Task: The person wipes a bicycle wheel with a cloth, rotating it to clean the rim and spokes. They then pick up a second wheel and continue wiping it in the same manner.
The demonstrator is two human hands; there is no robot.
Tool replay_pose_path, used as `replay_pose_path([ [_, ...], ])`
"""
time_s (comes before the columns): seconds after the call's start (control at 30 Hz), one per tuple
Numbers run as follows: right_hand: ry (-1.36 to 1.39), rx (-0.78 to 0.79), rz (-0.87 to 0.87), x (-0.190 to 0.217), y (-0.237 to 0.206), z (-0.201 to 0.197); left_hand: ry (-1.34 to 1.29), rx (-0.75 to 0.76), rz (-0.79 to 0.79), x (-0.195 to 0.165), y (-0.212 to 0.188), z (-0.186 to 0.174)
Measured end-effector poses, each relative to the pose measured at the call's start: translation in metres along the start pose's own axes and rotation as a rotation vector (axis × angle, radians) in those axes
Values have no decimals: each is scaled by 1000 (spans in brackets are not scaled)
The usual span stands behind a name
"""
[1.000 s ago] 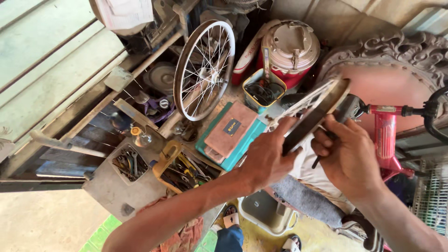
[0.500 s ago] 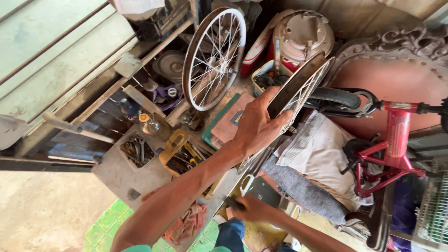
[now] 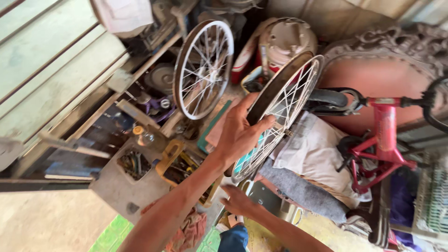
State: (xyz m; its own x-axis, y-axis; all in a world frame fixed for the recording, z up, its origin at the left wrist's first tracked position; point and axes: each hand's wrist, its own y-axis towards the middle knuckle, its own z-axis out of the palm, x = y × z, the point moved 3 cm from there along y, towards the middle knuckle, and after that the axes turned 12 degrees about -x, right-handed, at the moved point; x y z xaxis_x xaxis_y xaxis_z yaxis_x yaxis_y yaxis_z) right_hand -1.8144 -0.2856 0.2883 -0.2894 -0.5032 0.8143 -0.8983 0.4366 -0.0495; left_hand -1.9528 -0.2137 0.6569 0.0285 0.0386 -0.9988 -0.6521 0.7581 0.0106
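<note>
Cluttered workbench (image 3: pixel 116 193), yellow tool tray (image 3: pixel 175 163), spoked wheel (image 3: pixel 203 70), bottle (image 3: pixel 142 135)

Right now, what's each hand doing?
Left hand: closed on the spoked bicycle wheel rim.
Right hand: open, holding nothing, below the wheel.

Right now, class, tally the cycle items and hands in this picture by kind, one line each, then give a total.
Spoked wheels: 2, one in the left hand at, one leaning at
Red bicycle frame: 1
Hands: 2, including the right hand
Total: 5
</note>
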Motion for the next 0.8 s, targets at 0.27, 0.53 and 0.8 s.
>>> replay_pose_path([
  [0.27,-76,-428,492,-121,-135,-147,-44,170,-32,-8,-3,44],
  [0.53,431,-886,616,-133,-211,-266,-8,332,-83,-20,-42,116],
  [0.8,802,-1059,762,-137,-317,-301,72,541,-108,-55,-149,210],
])
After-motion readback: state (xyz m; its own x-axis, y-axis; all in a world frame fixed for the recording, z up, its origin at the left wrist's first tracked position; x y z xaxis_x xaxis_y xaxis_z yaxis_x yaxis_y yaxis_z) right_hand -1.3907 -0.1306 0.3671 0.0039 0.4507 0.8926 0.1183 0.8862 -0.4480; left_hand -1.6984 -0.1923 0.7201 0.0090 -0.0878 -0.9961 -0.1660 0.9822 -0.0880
